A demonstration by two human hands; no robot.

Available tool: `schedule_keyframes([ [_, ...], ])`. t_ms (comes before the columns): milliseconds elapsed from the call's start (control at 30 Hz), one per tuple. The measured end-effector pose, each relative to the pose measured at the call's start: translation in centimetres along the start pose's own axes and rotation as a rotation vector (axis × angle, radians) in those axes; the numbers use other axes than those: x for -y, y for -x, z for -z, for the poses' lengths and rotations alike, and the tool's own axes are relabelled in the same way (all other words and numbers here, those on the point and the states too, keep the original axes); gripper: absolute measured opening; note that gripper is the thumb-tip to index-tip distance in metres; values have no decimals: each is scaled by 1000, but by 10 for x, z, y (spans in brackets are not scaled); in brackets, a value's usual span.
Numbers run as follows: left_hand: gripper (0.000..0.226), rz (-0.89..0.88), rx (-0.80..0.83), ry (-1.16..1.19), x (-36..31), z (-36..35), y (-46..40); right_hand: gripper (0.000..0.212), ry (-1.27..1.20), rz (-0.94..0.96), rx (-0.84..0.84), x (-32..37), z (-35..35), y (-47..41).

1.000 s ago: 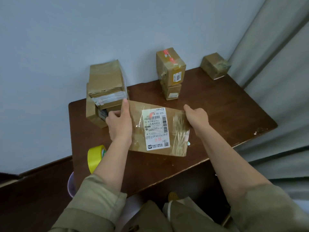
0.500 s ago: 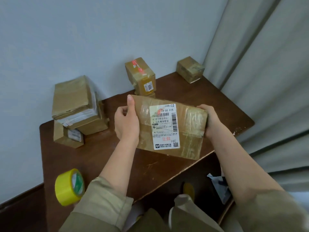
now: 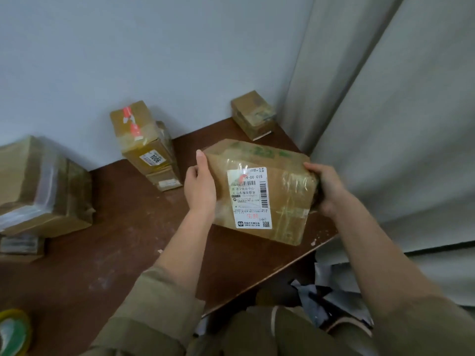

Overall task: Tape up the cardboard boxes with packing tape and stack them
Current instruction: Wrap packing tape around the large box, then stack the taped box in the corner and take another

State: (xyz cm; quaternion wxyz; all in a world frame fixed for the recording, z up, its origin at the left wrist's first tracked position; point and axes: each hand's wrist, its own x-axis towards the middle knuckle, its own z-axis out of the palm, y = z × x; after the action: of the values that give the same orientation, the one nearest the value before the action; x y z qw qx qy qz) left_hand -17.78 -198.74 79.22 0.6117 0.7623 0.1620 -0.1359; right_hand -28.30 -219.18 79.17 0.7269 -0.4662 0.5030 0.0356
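I hold a flat brown cardboard box (image 3: pixel 285 199) with a white shipping label, wrapped in clear tape, over the right part of the dark wooden table (image 3: pixel 123 240). My left hand (image 3: pixel 199 187) grips its left end and my right hand (image 3: pixel 326 188) grips its right end. Whether the box rests on the table or hangs just above it, I cannot tell. A roll of yellow packing tape (image 3: pixel 14 332) lies at the table's near left corner, cut off by the frame edge.
A stack of two boxes (image 3: pixel 146 145) stands against the wall at mid-table. A small box (image 3: pixel 253 115) sits in the far right corner. A larger box stack (image 3: pixel 38 191) is at the left. Grey curtain (image 3: pixel 385 124) hangs right; crumpled paper (image 3: pixel 331 299) lies below the table edge.
Both hands have carried the labelled box to the right and farther from me, toward the table's right edge. My view has swung right, so the tape roll and left stack sit at the frame's left edge.
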Motion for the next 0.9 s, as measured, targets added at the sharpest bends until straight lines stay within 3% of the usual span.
schedule_keyframes([
  [133,96,205,-11,49,1,-13,-11,51,-46,102,1,17,2,-30],
  [200,98,293,-13,75,0,-14,-21,59,-27,123,6,24,1,-46],
  [367,129,366,133,-93,7,-26,-64,60,117,181,13,37,-9,-80],
  [600,100,263,32,-564,-12,-45,-80,53,268,166,64,63,-35,-115],
  [767,99,292,-58,-610,-1,-47,-92,28,308,136,30,89,-54,-150],
  [900,101,274,-171,-573,8,-62,-88,32,285,184,-34,113,-55,-200],
])
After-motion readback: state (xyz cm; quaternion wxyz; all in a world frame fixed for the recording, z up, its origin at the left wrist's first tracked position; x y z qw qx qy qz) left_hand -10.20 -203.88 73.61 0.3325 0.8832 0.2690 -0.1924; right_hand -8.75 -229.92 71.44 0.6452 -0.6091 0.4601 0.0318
